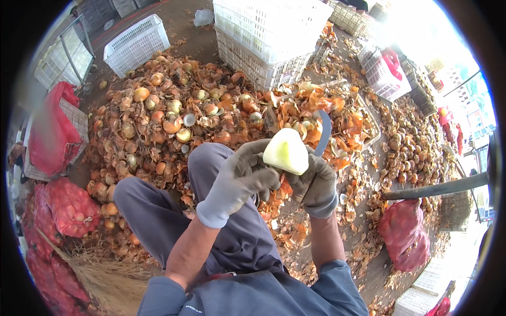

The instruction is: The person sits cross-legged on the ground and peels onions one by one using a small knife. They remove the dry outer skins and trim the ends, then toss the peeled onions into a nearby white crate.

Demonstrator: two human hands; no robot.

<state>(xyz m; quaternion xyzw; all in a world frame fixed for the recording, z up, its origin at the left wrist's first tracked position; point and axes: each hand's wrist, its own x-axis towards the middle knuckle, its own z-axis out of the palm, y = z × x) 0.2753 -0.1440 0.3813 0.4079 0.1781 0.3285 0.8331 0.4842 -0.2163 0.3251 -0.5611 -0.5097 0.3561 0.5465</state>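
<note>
A pale, peeled onion [286,151] with a cut, flat-sided surface is up in front of my knees. My left hand [247,172], in a dirty grey work glove, grips it from the left, with the fingers partly hidden behind it. From the right, my gloved right hand [318,183] holds a curved-blade knife [324,132], its handle hidden in the fist. The blade points up and away, just right of the onion. Beyond my knees spreads a large heap of unpeeled onions [158,114] mixed with loose skins.
A shallow crate [371,122] overflowing with onion skins stands ahead to the right. Stacked white plastic crates [269,39] rise behind the heap. Red mesh sacks [73,205] lie at left, beside a straw broom [102,272]. Another red sack [405,235] sits at right, near a pole [438,187].
</note>
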